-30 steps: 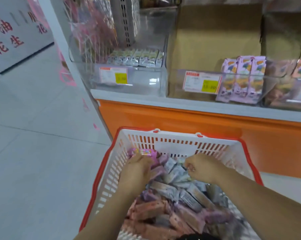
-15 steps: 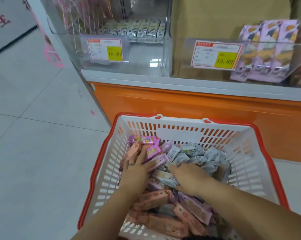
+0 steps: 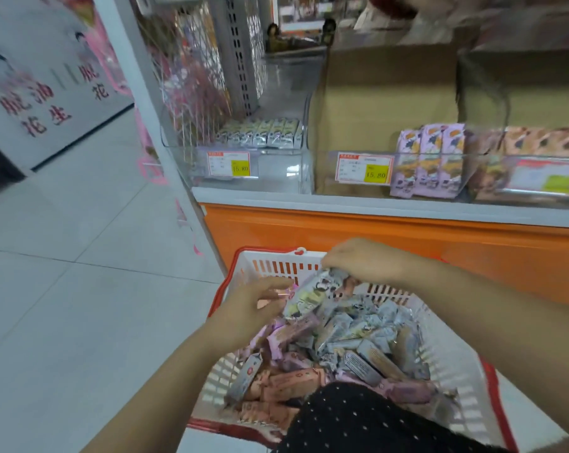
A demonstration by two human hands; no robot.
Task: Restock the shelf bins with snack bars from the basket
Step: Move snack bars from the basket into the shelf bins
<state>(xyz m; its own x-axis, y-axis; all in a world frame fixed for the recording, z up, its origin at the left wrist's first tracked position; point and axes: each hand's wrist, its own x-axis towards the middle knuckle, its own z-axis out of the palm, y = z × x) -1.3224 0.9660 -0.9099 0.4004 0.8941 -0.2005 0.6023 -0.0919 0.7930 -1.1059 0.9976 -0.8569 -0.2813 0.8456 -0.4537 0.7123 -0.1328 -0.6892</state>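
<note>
I judge restocking barely begun: the shelf bins (image 3: pixel 276 173) look mostly unfilled, the basket (image 3: pixel 270 268) sits heaped with bars (image 3: pixel 358 335), the right hand (image 3: pixel 365 259) grips a silver snack bar (image 3: pixel 312 292) above it, and I cannot tell the left hand's (image 3: pixel 247 312) hold.

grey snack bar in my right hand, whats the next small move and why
Probably lift the grey snack bar, held by the right hand above the basket, up to the left clear bin: the row of bars there looks alike.
</note>
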